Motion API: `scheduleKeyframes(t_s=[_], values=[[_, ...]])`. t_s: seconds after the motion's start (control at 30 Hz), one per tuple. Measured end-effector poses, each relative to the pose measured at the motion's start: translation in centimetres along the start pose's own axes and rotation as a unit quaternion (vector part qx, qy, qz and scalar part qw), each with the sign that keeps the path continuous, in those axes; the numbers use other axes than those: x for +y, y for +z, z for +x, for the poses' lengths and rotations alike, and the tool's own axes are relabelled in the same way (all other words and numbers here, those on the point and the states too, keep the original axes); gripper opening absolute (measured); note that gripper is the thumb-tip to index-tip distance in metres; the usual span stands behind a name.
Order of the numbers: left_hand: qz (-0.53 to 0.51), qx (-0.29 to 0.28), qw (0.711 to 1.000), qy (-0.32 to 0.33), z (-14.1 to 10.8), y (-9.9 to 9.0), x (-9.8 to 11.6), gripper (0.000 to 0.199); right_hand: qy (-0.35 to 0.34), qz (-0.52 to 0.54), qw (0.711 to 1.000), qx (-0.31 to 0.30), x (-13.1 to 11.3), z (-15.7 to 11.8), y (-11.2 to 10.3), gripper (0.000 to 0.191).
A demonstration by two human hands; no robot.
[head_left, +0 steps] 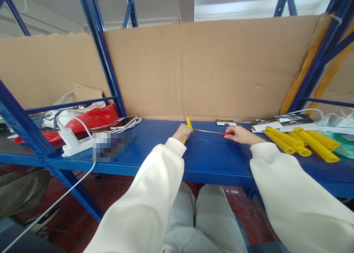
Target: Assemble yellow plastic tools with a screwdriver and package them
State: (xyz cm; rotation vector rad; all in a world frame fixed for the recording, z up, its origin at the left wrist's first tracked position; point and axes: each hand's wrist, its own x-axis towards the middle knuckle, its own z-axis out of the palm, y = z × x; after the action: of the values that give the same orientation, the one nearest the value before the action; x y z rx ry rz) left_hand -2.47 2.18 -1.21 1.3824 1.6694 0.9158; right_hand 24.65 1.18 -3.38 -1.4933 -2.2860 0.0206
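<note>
My left hand [181, 132] is closed around a slim yellow plastic piece [189, 124], whose top end sticks up above the fingers and whose lower end shows below them. In my right hand [241, 134] is a screwdriver with a red handle [228, 134]. Its thin metal shaft [207, 131] points left, and the tip meets the yellow piece at my left hand; whether it goes inside cannot be made out. Both hands are just above the blue shelf [155, 149].
Several yellow tubes [318, 146] lie at the right beside flat black-and-white packets [282, 122]. A small white card [226, 122] rests near the cardboard backing [235, 68]. At the left are a white power strip [80, 146], a phone [124, 122] with cable and a red bag [95, 118].
</note>
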Motion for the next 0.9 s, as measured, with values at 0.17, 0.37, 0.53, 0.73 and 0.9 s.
scheduleKeyframes(t_s=[0.17,0.37,0.53,0.73,0.9], values=[[0.009,0.0,1.0,0.001,0.2,0.1,-0.1,0.011,-0.008,0.015,1.0,0.01,0.6,0.2,0.4,0.016],[0.008,-0.001,1.0,0.002,0.1,0.1,-0.1,0.014,-0.003,0.025,1.0,0.016,1.0,0.4,0.6,0.019],[0.003,-0.006,1.0,0.001,0.3,0.0,-0.2,0.011,-0.006,0.024,1.0,0.015,0.8,0.2,0.5,0.022],[0.002,-0.005,1.0,0.005,0.7,0.1,-0.3,0.012,0.014,0.021,1.0,-0.013,0.0,0.0,0.1,0.019],[0.012,-0.002,1.0,0.007,0.8,0.2,-0.4,0.007,0.015,0.019,1.0,-0.006,0.0,0.1,0.2,0.018]])
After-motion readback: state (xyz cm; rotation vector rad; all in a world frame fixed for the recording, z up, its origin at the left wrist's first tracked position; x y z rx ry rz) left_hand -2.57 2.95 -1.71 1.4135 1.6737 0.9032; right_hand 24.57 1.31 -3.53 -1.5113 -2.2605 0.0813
